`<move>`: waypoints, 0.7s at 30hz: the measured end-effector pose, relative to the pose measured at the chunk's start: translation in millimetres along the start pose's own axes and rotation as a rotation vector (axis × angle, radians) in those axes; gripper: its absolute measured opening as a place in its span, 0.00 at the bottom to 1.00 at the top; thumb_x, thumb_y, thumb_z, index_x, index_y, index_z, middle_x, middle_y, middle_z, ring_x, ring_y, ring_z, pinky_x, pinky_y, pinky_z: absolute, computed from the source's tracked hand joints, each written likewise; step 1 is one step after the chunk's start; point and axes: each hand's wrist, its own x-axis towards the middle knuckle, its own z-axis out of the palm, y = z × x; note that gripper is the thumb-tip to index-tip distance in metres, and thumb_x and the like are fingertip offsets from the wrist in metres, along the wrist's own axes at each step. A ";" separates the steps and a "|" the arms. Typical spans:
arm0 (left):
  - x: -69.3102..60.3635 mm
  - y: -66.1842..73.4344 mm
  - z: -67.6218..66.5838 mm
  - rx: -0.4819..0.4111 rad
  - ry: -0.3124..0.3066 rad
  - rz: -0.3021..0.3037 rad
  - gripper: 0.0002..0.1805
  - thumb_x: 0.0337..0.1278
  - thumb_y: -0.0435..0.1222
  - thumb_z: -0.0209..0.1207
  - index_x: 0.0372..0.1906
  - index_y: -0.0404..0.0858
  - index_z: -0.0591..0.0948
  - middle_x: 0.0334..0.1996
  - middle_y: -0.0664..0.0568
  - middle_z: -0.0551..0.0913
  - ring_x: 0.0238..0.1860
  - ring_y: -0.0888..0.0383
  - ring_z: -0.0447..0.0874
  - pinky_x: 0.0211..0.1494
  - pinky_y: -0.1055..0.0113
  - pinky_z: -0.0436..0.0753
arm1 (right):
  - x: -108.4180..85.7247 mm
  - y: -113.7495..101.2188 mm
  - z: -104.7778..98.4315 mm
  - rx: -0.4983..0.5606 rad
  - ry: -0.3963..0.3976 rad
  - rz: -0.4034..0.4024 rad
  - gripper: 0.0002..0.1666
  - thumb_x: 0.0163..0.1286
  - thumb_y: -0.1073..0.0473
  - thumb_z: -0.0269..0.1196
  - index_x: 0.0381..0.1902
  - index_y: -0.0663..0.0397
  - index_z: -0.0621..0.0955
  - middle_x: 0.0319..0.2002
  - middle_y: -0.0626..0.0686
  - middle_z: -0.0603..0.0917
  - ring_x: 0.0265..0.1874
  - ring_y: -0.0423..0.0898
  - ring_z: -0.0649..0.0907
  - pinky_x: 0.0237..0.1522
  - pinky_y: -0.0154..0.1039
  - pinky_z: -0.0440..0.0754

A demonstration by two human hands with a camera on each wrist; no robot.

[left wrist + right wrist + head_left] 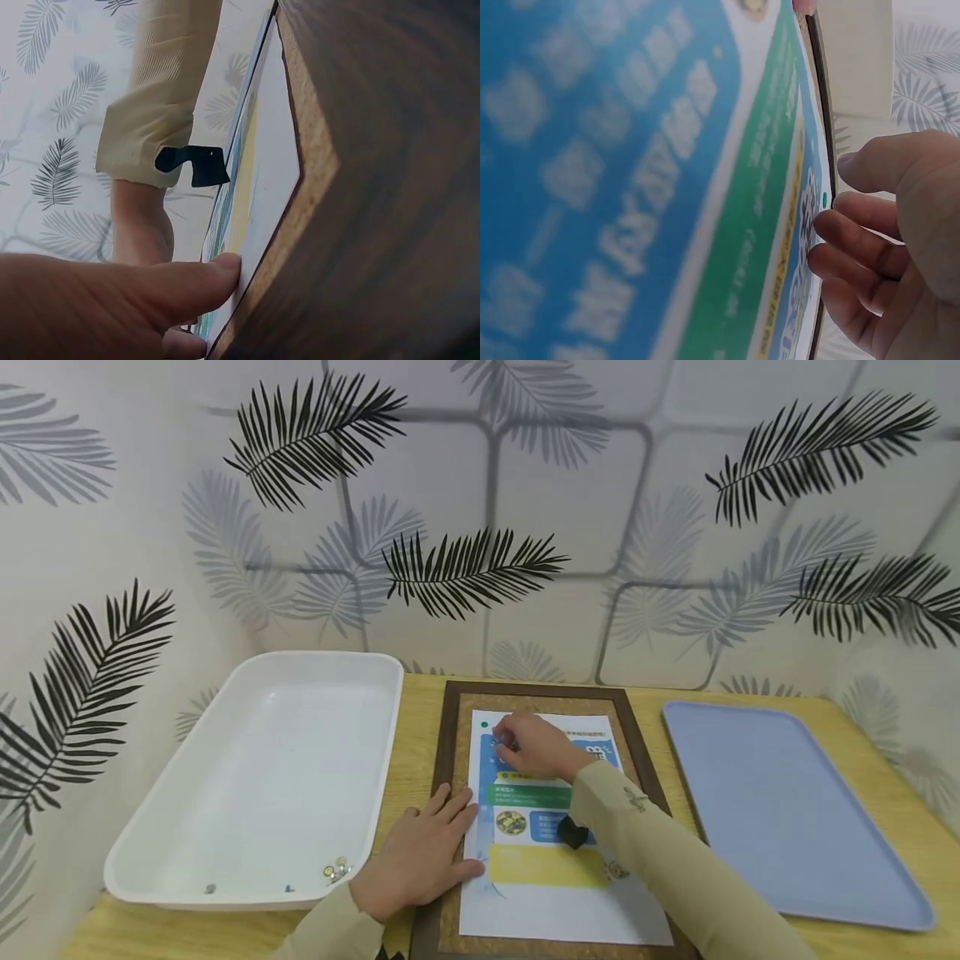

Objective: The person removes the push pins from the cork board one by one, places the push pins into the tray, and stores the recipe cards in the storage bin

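Observation:
A printed sheet of paper (555,914) lies on a wood-framed cork board (540,702). My left hand (423,856) rests on the board's left side with fingers spread, its thumb and fingertips touching the sheet's left edge. Over the sheet's upper left part is my right hand (536,747), fingers loosely bent. The right wrist view shows its thumb (866,163) apart from the index finger, with nothing visible between them. Close to those fingertips, a small green pushpin (484,724) sits at the sheet's top left corner.
On the left stands a white tray (258,777) with several small pins (337,870) near its front edge. A pale blue tray (787,810) lies to the right of the board. Behind the wooden table rises a leaf-patterned wall (555,510). A black piece (572,832) sits at the right sleeve.

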 end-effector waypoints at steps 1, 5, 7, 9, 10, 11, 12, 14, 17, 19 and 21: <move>-0.3 0.5 0.1 0.001 0.003 0.003 0.39 0.62 0.60 0.53 0.71 0.41 0.66 0.74 0.50 0.60 0.74 0.46 0.56 0.61 0.46 0.72 | 1.4 0.1 0.1 0.001 -0.012 0.009 0.17 0.68 0.58 0.60 0.51 0.62 0.79 0.38 0.54 0.85 0.37 0.46 0.83 0.44 0.43 0.81; -2.1 2.4 -1.1 0.010 0.018 0.011 0.38 0.61 0.59 0.55 0.70 0.41 0.68 0.73 0.49 0.62 0.73 0.46 0.58 0.58 0.47 0.75 | 8.6 2.3 1.1 0.032 -0.057 0.050 0.18 0.69 0.58 0.61 0.53 0.62 0.77 0.38 0.54 0.84 0.34 0.45 0.83 0.43 0.43 0.81; -2.3 2.6 -1.9 0.015 0.028 0.013 0.38 0.60 0.58 0.56 0.69 0.41 0.69 0.72 0.49 0.63 0.73 0.46 0.59 0.57 0.48 0.75 | 12.7 4.8 1.9 0.053 -0.071 0.057 0.17 0.69 0.59 0.60 0.53 0.62 0.76 0.36 0.54 0.84 0.31 0.43 0.81 0.41 0.42 0.80; -2.8 3.0 -2.9 0.025 0.032 0.019 0.37 0.60 0.59 0.56 0.69 0.43 0.69 0.72 0.49 0.63 0.73 0.45 0.60 0.56 0.48 0.75 | 16.4 7.3 2.7 0.084 -0.079 0.059 0.16 0.69 0.60 0.60 0.51 0.63 0.76 0.34 0.54 0.83 0.29 0.43 0.80 0.40 0.42 0.79; -2.6 3.0 -3.1 0.028 0.036 0.024 0.37 0.60 0.59 0.56 0.69 0.44 0.69 0.72 0.49 0.64 0.72 0.45 0.60 0.56 0.48 0.75 | 17.7 8.5 2.8 0.095 -0.082 0.060 0.15 0.69 0.61 0.60 0.51 0.62 0.76 0.34 0.54 0.83 0.29 0.42 0.80 0.39 0.41 0.79; -2.3 2.9 -3.0 0.029 0.038 0.027 0.37 0.60 0.58 0.56 0.69 0.44 0.69 0.72 0.49 0.64 0.72 0.45 0.60 0.56 0.48 0.75 | 18.9 9.3 2.8 0.107 -0.084 0.062 0.14 0.69 0.62 0.59 0.50 0.63 0.75 0.33 0.54 0.82 0.28 0.42 0.79 0.38 0.41 0.79; -2.2 3.0 -3.0 0.030 0.037 0.030 0.36 0.60 0.58 0.56 0.69 0.45 0.69 0.72 0.49 0.64 0.72 0.45 0.60 0.56 0.48 0.75 | 20.0 10.2 3.0 0.117 -0.084 0.064 0.14 0.69 0.62 0.59 0.50 0.63 0.75 0.33 0.55 0.82 0.27 0.42 0.79 0.38 0.41 0.78; -1.5 3.2 -3.0 0.027 0.033 0.029 0.36 0.60 0.58 0.56 0.69 0.46 0.69 0.72 0.49 0.63 0.73 0.45 0.59 0.56 0.48 0.75 | 21.9 11.0 3.2 0.131 -0.083 0.080 0.13 0.69 0.62 0.59 0.49 0.62 0.75 0.32 0.54 0.82 0.27 0.42 0.78 0.37 0.40 0.78; 0.7 2.9 -3.0 0.010 0.007 0.012 0.36 0.60 0.59 0.55 0.70 0.46 0.68 0.73 0.50 0.62 0.74 0.46 0.57 0.59 0.47 0.74 | 24.8 10.4 3.1 0.137 -0.083 0.114 0.13 0.70 0.62 0.58 0.49 0.62 0.75 0.32 0.54 0.81 0.26 0.42 0.77 0.35 0.39 0.77; 1.0 2.5 -3.1 0.007 -0.003 0.003 0.37 0.61 0.59 0.55 0.70 0.47 0.68 0.73 0.50 0.61 0.74 0.46 0.57 0.60 0.47 0.73 | 27.3 9.3 4.2 0.131 -0.083 0.132 0.13 0.70 0.61 0.58 0.49 0.61 0.75 0.31 0.53 0.80 0.25 0.42 0.76 0.34 0.37 0.76; 0.5 1.7 -3.4 0.008 -0.005 -0.001 0.37 0.60 0.59 0.55 0.70 0.47 0.68 0.73 0.50 0.61 0.74 0.46 0.57 0.60 0.47 0.73 | 29.8 7.5 5.2 0.131 -0.086 0.151 0.13 0.70 0.60 0.58 0.49 0.61 0.75 0.29 0.53 0.80 0.24 0.42 0.76 0.31 0.37 0.75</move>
